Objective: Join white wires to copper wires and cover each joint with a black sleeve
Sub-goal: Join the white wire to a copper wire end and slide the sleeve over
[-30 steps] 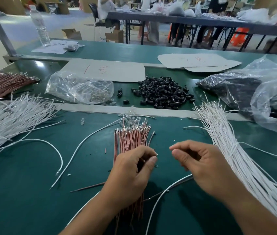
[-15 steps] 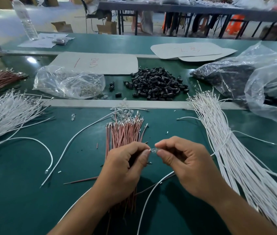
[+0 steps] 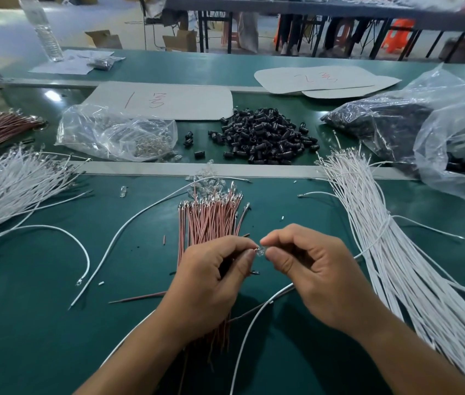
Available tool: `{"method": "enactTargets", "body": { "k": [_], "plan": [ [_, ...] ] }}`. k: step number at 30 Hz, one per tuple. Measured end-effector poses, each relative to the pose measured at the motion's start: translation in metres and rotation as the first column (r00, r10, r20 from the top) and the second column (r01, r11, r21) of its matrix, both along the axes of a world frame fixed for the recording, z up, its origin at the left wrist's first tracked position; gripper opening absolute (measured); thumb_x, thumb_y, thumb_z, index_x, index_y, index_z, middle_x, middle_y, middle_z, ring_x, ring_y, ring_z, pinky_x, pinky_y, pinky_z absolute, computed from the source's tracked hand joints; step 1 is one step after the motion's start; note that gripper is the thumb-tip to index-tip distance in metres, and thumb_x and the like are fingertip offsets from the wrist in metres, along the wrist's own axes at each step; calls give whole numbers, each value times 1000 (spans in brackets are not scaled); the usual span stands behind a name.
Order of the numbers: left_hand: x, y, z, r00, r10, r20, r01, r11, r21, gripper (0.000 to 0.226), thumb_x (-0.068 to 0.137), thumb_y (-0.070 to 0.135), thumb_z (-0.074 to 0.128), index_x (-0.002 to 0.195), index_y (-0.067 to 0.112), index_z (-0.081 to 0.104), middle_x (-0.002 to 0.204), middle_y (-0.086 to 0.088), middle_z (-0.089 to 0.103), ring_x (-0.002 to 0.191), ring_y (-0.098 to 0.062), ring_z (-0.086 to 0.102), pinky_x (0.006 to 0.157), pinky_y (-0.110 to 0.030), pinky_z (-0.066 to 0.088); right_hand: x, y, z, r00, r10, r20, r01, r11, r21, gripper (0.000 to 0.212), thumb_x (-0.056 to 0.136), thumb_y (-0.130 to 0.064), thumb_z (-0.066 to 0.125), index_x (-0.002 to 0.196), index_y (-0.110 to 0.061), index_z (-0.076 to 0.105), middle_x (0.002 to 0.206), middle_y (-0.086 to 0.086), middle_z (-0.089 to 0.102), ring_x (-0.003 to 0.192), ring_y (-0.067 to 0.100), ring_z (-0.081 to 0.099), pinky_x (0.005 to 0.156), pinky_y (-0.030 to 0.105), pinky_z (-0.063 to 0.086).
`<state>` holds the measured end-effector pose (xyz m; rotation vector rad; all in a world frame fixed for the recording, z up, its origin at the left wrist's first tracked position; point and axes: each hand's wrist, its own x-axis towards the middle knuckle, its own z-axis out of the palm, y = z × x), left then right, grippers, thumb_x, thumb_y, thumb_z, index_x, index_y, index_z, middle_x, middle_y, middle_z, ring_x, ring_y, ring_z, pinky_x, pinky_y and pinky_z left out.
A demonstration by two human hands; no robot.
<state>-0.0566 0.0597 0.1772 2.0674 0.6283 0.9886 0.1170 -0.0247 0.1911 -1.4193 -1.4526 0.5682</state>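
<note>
Your left hand (image 3: 211,283) and right hand (image 3: 313,283) meet fingertip to fingertip above the copper wires (image 3: 211,220) at the near centre of the tabletop (image 3: 26,323). The left grip pinches a metal-tipped wire end (image 3: 254,248); the right grip pinches a small clear part (image 3: 261,251) against it. The white wires (image 3: 396,266) lie to the right, the black sleeves (image 3: 262,135) at far centre.

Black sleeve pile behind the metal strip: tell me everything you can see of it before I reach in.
The black sleeve pile is a loose heap of short, matte black tubes that look like plastic. They lie every which way on the green surface beyond the pale strip. A few strays lie apart on its left, toward the clear bag. The cardboard sheet sits just behind it. Nothing holds it.
</note>
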Motion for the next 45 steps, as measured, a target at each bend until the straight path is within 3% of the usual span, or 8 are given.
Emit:
{"method": "enactTargets", "body": {
  "k": [8,15,17,20,23,28,35,45],
  "plan": [
    [-1,-2,5,1000,-20,-8,20,999,47,13,94,13,62,98,9,74,76,4,68,67,-16,64,60,-38,51,-1,-1,0,999,-25,22,25,1000,16,11,93,-22,68,102,-20,75,91,-12,73,87,10,70,79,16,51],
    [-2,-6,9,1000,-25,6,24,998,61,12,92,7,64,91,11,75,73,12,67,62,-2,60,60,-14,44,-4,-1,0,998,-44,54,41,998,56,10,93,-21,68,101,-22,75,91,-12,72,86,11,70,79,18,52],
    [-2,-7,8,1000,-12,10,12,998,54,12,92,8,64,92,13,75,73,13,67,62,-2,61,59,-14,45,-6,0,0,997,-46,68,41,996,74,11,93,-19,69,101,-22,75,91,-13,72,85,11,70,78,20,53],
    [0,-5,5,1000,21,7,-20,999,-45,12,93,14,64,95,18,75,76,11,70,65,-5,65,61,-16,48,-9,2,-2,994,-77,80,69,993,95,12,94,-16,70,104,-20,75,92,-13,72,86,10,71,79,22,55],
    [2,-4,4,996,37,84,-16,970,-242,14,96,10,63,94,21,71,78,3,71,65,-3,62,62,-17,49,-12,0,-4,988,-84,-130,81,996,-31,18,96,-20,69,112,-28,70,95,-8,74,87,15,72,81,26,57],
    [2,1,10,962,81,262,61,867,-494,9,96,19,61,92,22,68,80,-5,69,68,-14,61,60,-24,51,-19,-2,1,949,15,-316,-48,994,-96,8,88,-26,74,96,-26,74,83,0,74,73,11,67,70,21,55],
    [7,-9,8,962,65,267,78,866,-493,8,90,26,62,91,28,70,78,0,68,71,-15,63,67,-26,55,-29,1,0,905,-9,-426,3,1000,-15,10,91,-8,72,92,-17,77,76,3,73,66,9,64,64,18,51],
    [9,-12,13,908,157,388,114,799,-590,8,88,20,65,90,20,73,83,-5,71,78,-15,66,72,-22,55,-36,4,-1,897,-52,-438,52,999,-12,10,96,-14,66,92,-16,74,73,-1,70,67,8,62,65,19,50]
  ]
}}
